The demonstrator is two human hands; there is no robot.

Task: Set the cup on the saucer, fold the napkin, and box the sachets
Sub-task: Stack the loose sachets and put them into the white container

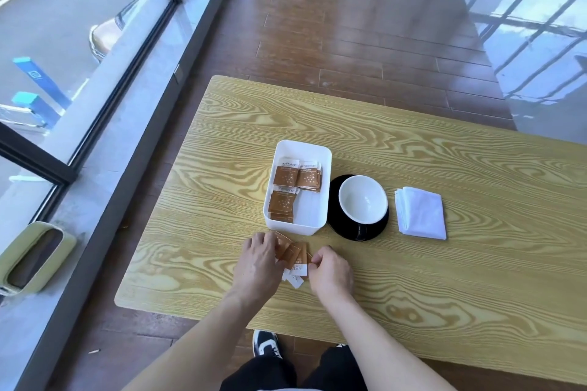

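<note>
A white cup [362, 198] stands on a black saucer [355, 232] in the middle of the table. To its right lies a folded white napkin [421, 217]. A white box [324, 181] left of the saucer holds several brown sachets [286, 176]. Just in front of the box, a loose bunch of brown sachets [293, 255] lies on the table between my hands. My left hand [259, 260] rests on the bunch's left side, fingers curled over it. My right hand [330, 270] pinches the bunch's right edge.
The wooden table [444, 295] has its left edge near a glass wall with a grey sill. A pale green bin [31, 259] sits on the sill at the left. Dark wooden floor lies beyond the table, and my shoe [266, 343] shows under its front edge.
</note>
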